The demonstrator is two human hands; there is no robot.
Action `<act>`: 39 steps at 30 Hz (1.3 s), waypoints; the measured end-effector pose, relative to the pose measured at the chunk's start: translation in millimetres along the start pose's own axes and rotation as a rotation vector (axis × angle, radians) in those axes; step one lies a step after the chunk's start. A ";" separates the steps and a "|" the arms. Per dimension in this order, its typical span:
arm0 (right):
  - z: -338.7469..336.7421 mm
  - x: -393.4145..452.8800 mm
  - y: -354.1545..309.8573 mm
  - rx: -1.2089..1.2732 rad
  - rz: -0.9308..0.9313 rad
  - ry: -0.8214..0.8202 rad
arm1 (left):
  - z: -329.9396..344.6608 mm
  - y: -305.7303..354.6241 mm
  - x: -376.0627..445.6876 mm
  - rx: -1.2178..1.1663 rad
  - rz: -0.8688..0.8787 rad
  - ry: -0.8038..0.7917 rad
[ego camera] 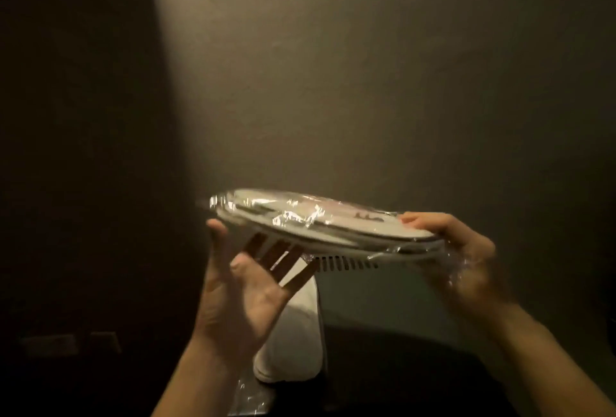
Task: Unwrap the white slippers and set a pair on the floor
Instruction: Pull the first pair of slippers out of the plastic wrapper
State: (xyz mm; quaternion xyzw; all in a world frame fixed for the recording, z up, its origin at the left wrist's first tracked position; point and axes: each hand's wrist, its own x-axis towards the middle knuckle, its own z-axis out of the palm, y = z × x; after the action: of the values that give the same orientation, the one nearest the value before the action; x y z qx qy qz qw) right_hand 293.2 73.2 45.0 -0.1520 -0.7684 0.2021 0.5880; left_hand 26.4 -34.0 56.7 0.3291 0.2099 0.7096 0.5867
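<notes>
A flat pack of white slippers (pixel 320 223) in crinkled clear plastic is held level in front of me, at chest height, in dim light. My left hand (pixel 233 293) is under its left end, palm up, fingers spread beneath the pack and thumb against the edge. My right hand (pixel 456 250) grips the right end, thumb on top, with loose plastic bunched around the fingers. The wrap still covers the slippers.
Below the pack, more white slippers (pixel 290 340) lie in clear plastic (pixel 246 393) on a dark surface. A white box with a row of vent slots (pixel 350 265) stands just behind them. A plain wall (pixel 366 83) fills the background; the left side is dark.
</notes>
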 end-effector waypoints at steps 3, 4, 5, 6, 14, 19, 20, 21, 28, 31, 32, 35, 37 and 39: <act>-10.9 3.9 5.3 -0.273 -0.235 -0.155 | 10.6 11.3 -8.7 0.104 0.018 0.056; -9.9 4.4 3.9 -0.347 -0.276 -0.200 | 11.0 11.3 -4.8 0.132 0.020 0.161; -7.9 5.7 2.9 -0.394 -0.299 -0.239 | 10.6 9.1 -0.6 0.151 0.031 0.260; -4.1 5.4 -1.7 -0.430 -0.276 -0.261 | 8.8 5.9 3.7 0.156 0.052 0.339; 7.8 -11.7 -1.6 0.832 0.721 0.254 | -10.6 -19.7 5.3 -0.053 0.181 0.363; 32.6 -9.0 -13.2 0.574 0.622 0.014 | -9.1 -34.2 5.5 -0.086 0.148 0.280; 33.4 -7.0 -14.3 0.539 0.618 0.046 | -9.6 -35.9 6.3 -0.082 0.153 0.266; 33.7 -4.7 -16.1 0.524 0.625 0.097 | -11.1 -37.8 7.1 -0.070 0.159 0.259; 37.8 2.7 -4.5 0.632 0.711 0.202 | -23.7 -40.1 2.5 0.062 0.128 0.157; 51.1 -5.3 1.1 0.720 0.744 0.237 | -22.8 -51.0 1.9 0.127 0.125 0.178; 58.4 -9.2 1.5 0.737 0.779 0.228 | -14.8 -54.9 0.4 0.134 0.114 0.176; 76.0 -14.8 -4.0 0.710 0.863 0.152 | 3.7 -57.4 4.5 0.217 0.237 0.278; 71.8 -10.1 -7.4 0.636 0.825 0.312 | 2.3 -42.0 10.7 0.429 0.518 0.311; 56.4 -3.8 -22.3 0.601 0.704 0.517 | -10.4 -21.8 21.9 0.735 0.761 0.245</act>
State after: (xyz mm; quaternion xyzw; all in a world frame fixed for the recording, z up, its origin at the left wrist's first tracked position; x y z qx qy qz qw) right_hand 239.9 44.5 39.8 -0.2701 -0.4092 0.5545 0.6724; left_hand 32.1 -6.9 39.4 0.4800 0.3772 0.7849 0.1060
